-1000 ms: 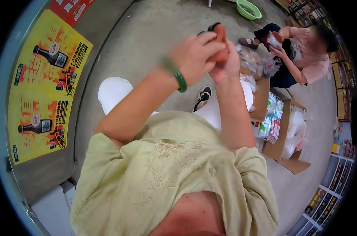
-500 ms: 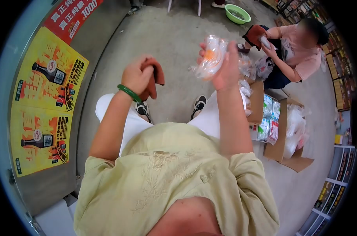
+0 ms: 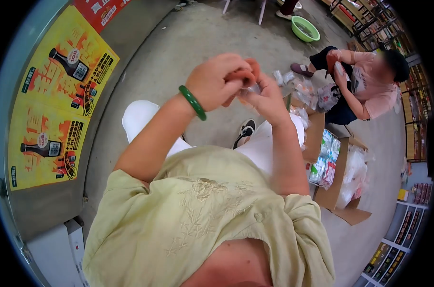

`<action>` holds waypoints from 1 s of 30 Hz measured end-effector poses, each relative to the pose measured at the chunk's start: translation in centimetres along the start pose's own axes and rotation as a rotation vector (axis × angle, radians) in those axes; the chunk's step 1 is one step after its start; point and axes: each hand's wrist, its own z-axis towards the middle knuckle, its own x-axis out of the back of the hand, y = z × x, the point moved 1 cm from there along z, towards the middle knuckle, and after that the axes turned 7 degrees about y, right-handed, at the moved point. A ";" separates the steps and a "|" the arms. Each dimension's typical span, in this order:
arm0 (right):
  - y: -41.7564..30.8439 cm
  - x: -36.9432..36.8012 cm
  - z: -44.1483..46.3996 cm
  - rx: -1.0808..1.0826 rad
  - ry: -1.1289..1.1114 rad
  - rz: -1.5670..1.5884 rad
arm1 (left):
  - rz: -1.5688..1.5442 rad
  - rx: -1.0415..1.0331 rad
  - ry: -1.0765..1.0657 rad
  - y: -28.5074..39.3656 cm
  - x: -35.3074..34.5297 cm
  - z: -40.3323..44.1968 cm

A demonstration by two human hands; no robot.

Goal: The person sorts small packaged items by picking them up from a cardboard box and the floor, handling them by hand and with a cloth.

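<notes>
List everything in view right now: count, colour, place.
Held item: one, reddish-brown, between the hands
Wrap: one piece, clear, between hands
Poster panels: two, yellow, left
Banner: one, red, upper left
Basin: one, green, upper right
Furniture legs: two, pale, top
Bystander's leg: one, dark, top
Co-worker: one, pink top, upper right
Boxes: two or more, brown, right
Packets: several, white-green, among boxes
Bags: several, clear, right
Shelves: several, mixed, right edge
Shoe: one, black-and-white, centre
Shirt: one, pale green, bottom
Bracelet: one, green, left wrist
Left hand: one, bare, centre
Right hand: one, bare, centre
</notes>
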 end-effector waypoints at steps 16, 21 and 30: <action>4.6 2.6 3.3 -0.352 0.495 1.251 | -0.184 -0.011 0.080 2.0 2.1 -0.2; 5.6 2.3 3.1 -0.473 0.254 1.446 | 0.106 -0.026 -0.051 -0.1 -1.8 -2.2; 0.3 0.1 1.6 -0.061 0.202 1.129 | -0.747 0.882 -0.016 -5.8 -0.4 -3.9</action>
